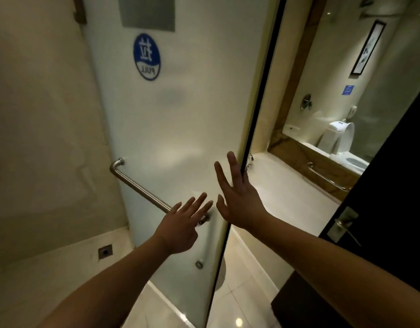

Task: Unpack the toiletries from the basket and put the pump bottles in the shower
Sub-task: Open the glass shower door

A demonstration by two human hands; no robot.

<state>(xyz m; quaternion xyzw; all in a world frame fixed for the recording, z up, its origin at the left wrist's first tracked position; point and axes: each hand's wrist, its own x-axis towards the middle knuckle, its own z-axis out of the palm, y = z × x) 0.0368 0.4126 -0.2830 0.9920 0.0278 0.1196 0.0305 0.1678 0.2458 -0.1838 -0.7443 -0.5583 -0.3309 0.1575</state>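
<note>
A frosted glass shower door [171,129] fills the middle of the head view, standing ajar with its dark edge running down the centre. A steel handle bar [138,188] slants across the glass. My left hand [183,226] is open with fingers spread, just in front of the bar's lower end. My right hand [237,197] is open too, its fingers laid against the door's free edge. Neither hand holds anything. No basket or pump bottle is in sight.
A blue round sticker [147,56] sits high on the glass. Left of the door lies the shower floor with a square drain [105,251]. To the right are a white bathtub [282,185], a toilet [341,140] and a dark door with a lever handle [343,227].
</note>
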